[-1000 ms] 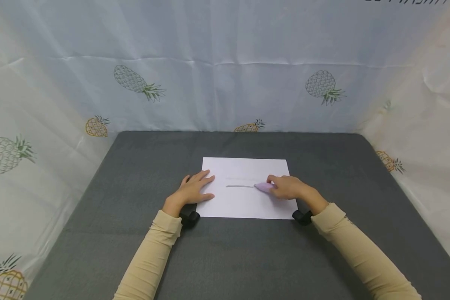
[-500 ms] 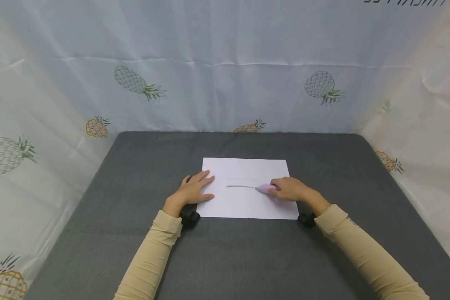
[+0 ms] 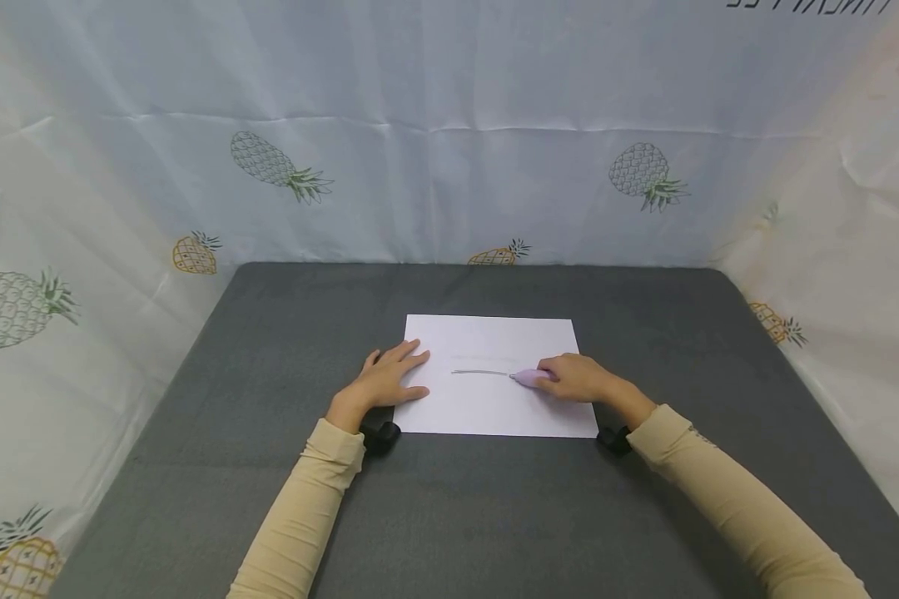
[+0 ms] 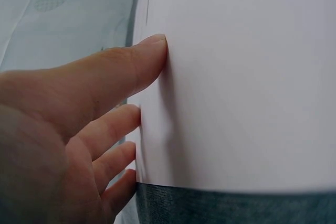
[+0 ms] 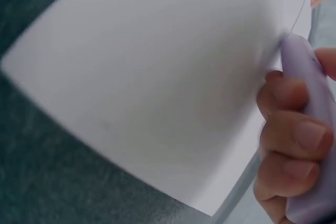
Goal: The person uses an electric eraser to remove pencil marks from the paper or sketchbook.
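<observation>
A white sheet of paper (image 3: 487, 416) lies flat on the dark grey table. Across its middle runs a thin dark line (image 3: 479, 372), which looks doubled along part of its length. On the sheet's left edge rests my left hand (image 3: 382, 380), fingers spread and nearly straight; the left wrist view has the thumb (image 4: 142, 61) lying over the paper. My right hand (image 3: 575, 377) grips a thick lilac pen-shaped tool (image 3: 528, 378), fingers curled round its body in the right wrist view. Its small grey tip points left, right at the line's right end.
The dark grey tabletop (image 3: 479, 516) extends around the sheet on all sides. Behind and beside it hang pale curtains (image 3: 434, 191) printed with pineapples. A black wrist device (image 3: 380, 438) sits under the left wrist and another (image 3: 614, 441) under the right.
My right hand has shifted slightly to the right, along with the lilac pen-shaped tool, mostly in the first half second. The left hand and the sheet stay in place.
</observation>
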{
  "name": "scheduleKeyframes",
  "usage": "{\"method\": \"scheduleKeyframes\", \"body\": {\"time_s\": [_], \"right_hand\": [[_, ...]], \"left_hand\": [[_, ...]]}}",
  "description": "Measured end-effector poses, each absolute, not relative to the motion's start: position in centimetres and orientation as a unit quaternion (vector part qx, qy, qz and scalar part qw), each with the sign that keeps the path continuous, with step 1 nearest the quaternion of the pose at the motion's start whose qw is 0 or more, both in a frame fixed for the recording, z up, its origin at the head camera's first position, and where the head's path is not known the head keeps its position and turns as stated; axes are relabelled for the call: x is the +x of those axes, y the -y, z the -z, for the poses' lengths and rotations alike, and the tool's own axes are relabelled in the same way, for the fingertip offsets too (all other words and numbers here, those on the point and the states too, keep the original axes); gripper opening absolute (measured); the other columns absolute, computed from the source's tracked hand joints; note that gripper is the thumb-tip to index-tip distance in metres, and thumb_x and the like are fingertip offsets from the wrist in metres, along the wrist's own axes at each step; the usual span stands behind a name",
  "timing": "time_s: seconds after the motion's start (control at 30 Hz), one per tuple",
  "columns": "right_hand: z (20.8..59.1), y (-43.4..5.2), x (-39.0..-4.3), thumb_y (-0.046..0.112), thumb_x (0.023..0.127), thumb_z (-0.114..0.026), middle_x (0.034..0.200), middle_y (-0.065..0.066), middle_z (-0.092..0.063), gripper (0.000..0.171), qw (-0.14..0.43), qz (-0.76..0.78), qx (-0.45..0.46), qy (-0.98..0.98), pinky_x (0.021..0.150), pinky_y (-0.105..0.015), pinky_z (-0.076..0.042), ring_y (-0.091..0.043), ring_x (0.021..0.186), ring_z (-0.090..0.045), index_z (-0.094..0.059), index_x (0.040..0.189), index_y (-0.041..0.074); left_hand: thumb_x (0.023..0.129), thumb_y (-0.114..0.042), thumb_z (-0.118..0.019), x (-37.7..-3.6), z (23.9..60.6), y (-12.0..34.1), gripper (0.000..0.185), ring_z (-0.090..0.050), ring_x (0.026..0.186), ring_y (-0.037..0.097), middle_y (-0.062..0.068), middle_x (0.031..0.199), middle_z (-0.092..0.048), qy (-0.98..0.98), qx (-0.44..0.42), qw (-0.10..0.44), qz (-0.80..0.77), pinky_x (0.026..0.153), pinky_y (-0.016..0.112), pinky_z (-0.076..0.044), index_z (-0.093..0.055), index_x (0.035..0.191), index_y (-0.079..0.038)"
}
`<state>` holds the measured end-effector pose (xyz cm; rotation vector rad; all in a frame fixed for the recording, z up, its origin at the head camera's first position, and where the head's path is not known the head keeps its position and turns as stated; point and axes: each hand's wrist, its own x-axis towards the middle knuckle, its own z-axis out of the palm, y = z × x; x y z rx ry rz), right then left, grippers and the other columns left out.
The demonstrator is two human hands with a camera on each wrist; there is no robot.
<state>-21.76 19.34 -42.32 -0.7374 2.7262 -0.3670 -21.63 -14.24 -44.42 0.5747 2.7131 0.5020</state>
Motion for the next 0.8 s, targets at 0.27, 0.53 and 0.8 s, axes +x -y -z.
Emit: {"method": "scheduleKeyframes", "body": {"time_s": [0.27, 0.53, 0.8], "right_hand": [[42.33, -18.86, -21.75, 0.027, 0.094, -0.054, 0.075, -0.003, -0.059, 0.026, 0.122, 0.113, -0.257, -0.952, 0.063, -0.026, -0.034, -0.015, 0.071, -0.048, -0.066, 0.102, 0.005], [42.25, -18.61, -21.78, 0.027, 0.094, -0.054, 0.076, -0.004, -0.059, 0.028, 0.127, 0.111, -0.255, -0.952, 0.062, -0.025, -0.033, -0.016, 0.072, -0.049, -0.067, 0.105, 0.005], [42.18, -18.47, -21.79, 0.027, 0.094, -0.055, 0.081, -0.006, -0.063, 0.029, 0.129, 0.106, -0.252, -0.953, 0.064, -0.026, -0.034, -0.017, 0.075, -0.049, -0.067, 0.108, 0.005]], "left_hand": [[0.093, -0.039, -0.059, -21.63, 44.35, 14.27, 0.068, -0.018, 0.152, 0.032, 0.010, 0.163, -0.020, -0.950, 0.200, 0.165, -0.176, 0.120, 0.063, -0.008, -0.032, 0.151, -0.015], [0.093, -0.039, -0.059, -21.54, 44.27, 14.23, 0.068, -0.018, 0.152, 0.032, 0.009, 0.164, -0.019, -0.949, 0.198, 0.167, -0.177, 0.120, 0.063, -0.008, -0.033, 0.151, -0.017], [0.093, -0.039, -0.060, -21.53, 44.26, 14.20, 0.068, -0.019, 0.152, 0.032, 0.010, 0.163, -0.020, -0.950, 0.199, 0.161, -0.178, 0.120, 0.063, -0.008, -0.034, 0.151, -0.016]]}}
